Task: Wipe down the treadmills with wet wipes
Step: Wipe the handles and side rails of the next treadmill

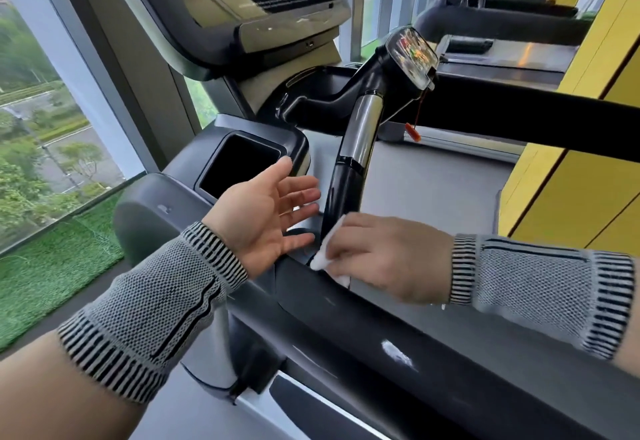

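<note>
Slippage is risked: wet wipe [325, 252] is pinched by right fingers [341, 256] against handrail [346, 301]; left fingers [298, 193], spread empty, could snag safety cord [417, 112] beyond them.

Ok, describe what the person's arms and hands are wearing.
Both hands are bare: the left hand and right hand wear no gloves or rings that show. Each wrist carries a grey knitted wrist sleeve, left and right, with black-and-white striped ribbed bands at both ends and a thin dark line along its length. Forearms beyond them are uncovered.
</note>
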The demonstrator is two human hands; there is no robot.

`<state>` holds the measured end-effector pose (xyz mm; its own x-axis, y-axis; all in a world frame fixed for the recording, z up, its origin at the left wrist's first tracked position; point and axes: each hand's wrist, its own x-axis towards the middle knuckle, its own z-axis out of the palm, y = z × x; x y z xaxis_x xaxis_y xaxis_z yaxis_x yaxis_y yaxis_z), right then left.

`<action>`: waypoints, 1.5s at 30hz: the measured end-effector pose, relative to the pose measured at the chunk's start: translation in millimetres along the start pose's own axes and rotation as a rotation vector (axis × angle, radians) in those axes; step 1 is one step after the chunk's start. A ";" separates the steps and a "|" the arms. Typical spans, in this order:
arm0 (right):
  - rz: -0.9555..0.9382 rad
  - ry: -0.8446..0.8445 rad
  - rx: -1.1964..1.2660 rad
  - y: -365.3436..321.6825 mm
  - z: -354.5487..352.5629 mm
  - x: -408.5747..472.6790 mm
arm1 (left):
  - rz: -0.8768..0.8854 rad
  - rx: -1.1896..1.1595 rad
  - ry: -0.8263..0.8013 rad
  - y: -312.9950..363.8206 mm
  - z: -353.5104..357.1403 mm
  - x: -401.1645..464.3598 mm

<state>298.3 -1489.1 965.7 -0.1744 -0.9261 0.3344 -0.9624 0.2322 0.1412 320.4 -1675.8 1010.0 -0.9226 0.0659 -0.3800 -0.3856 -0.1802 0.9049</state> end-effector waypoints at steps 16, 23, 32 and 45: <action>0.059 -0.217 -0.275 17.5 -28.2 54.9 | 0.022 -0.106 -0.007 2.0 -8.2 8.5; 0.116 -0.035 -0.288 24.8 -32.5 55.4 | 0.024 -0.110 -0.013 1.1 -7.3 9.5; 0.523 0.222 -0.163 20.0 -25.5 26.9 | 0.037 -0.036 -0.090 0.1 0.7 7.5; 1.057 -0.092 0.544 -14.9 -15.2 6.7 | 0.027 0.013 -0.085 1.4 1.4 9.8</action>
<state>314.6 -1494.2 980.0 -0.9269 -0.3747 -0.0238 -0.2910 0.7571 -0.5849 310.8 -1674.1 1007.8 -0.9299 0.1445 -0.3383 -0.3602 -0.1708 0.9171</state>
